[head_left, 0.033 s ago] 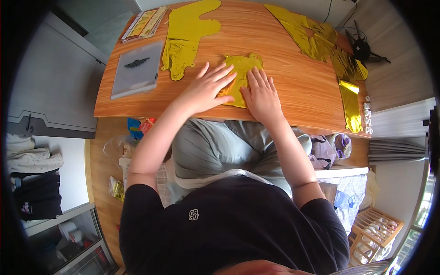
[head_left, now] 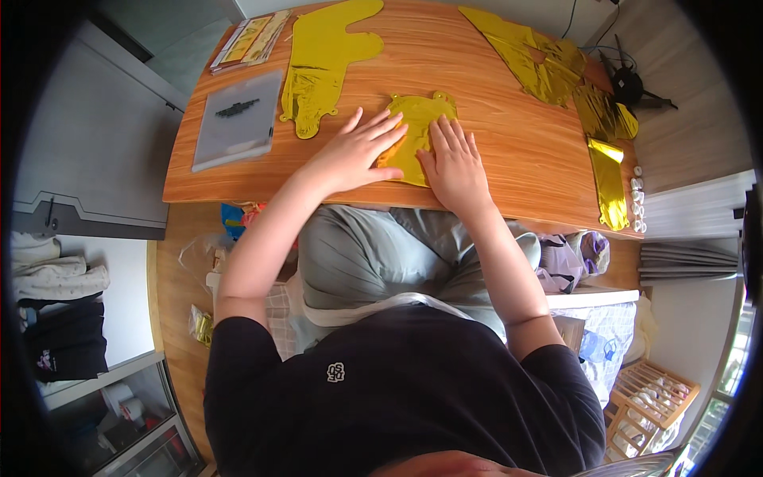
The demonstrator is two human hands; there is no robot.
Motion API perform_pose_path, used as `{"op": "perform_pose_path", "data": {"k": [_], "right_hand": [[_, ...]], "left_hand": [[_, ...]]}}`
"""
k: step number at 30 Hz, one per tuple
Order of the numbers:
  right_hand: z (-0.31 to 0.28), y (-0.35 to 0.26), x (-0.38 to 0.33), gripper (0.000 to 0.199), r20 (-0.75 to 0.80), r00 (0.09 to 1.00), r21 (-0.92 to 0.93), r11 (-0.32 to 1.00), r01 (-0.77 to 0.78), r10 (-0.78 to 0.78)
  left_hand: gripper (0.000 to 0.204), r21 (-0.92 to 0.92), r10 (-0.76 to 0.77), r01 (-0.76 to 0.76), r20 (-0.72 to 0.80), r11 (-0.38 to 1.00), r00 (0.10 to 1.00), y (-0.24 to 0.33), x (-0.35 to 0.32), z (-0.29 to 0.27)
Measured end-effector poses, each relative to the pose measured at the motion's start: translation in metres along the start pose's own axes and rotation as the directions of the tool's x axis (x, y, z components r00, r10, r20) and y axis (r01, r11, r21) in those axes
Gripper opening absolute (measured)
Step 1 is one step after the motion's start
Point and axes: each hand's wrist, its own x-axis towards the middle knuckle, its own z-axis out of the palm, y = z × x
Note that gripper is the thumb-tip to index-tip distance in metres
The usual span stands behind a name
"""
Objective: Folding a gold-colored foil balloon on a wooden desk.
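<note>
A folded, flat gold foil balloon (head_left: pixel 415 143) with small tabs at its far corners lies near the table's front edge. My left hand (head_left: pixel 362 153) rests over its left side, fingers spread and palm down. On its right side lies my right hand (head_left: pixel 455 163), flat, with the fingers stretched away from me and the thumb apart. Neither hand grips anything. Beyond my left hand, a larger flat gold foil balloon (head_left: pixel 318 75) with rounded lobes is spread out.
More gold foil pieces (head_left: pixel 520 56) lie at the far right, and a narrow foil strip (head_left: pixel 608 183) beside small white rolls (head_left: pixel 637 199). A translucent plastic case (head_left: pixel 238 131) with a dark item on it sits at the left, near printed papers (head_left: pixel 250 40). A black device (head_left: pixel 628 83) stands at the right edge.
My left hand and forearm have shifted very slightly to the left across the foil. My right hand stays where it was.
</note>
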Motion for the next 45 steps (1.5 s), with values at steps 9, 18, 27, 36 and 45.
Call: {"op": "perform_pose_path", "data": {"k": [9,18,27,36,45], "right_hand": [[-0.003,-0.001,0.000,0.060,0.001,1.000,-0.035,0.999,-0.006,0.006],[0.000,-0.001,0.000,0.064,0.012,1.000,-0.053,0.999,-0.010,0.011],[-0.001,0.000,-0.001,0.065,0.007,1.000,-0.055,0.998,-0.013,0.014],[0.001,0.000,-0.002,0.064,-0.004,1.000,-0.052,0.998,-0.024,0.023],[0.003,0.001,0.000,0.062,-0.045,0.999,-0.041,0.999,-0.012,0.010]], "left_hand": [[0.100,0.015,0.086,-0.090,0.170,0.996,0.982,-0.021,0.002,-0.012],[0.113,-0.443,-0.028,0.009,-0.035,0.896,0.999,-0.037,-0.003,0.000],[0.058,-0.178,-0.165,0.124,-0.244,0.976,0.956,-0.022,-0.008,0.011],[0.065,-0.244,-0.253,0.207,-0.177,0.948,0.951,-0.020,-0.008,0.009],[0.072,-0.205,-0.170,0.103,-0.344,0.973,0.924,-0.019,-0.008,0.017]]}}
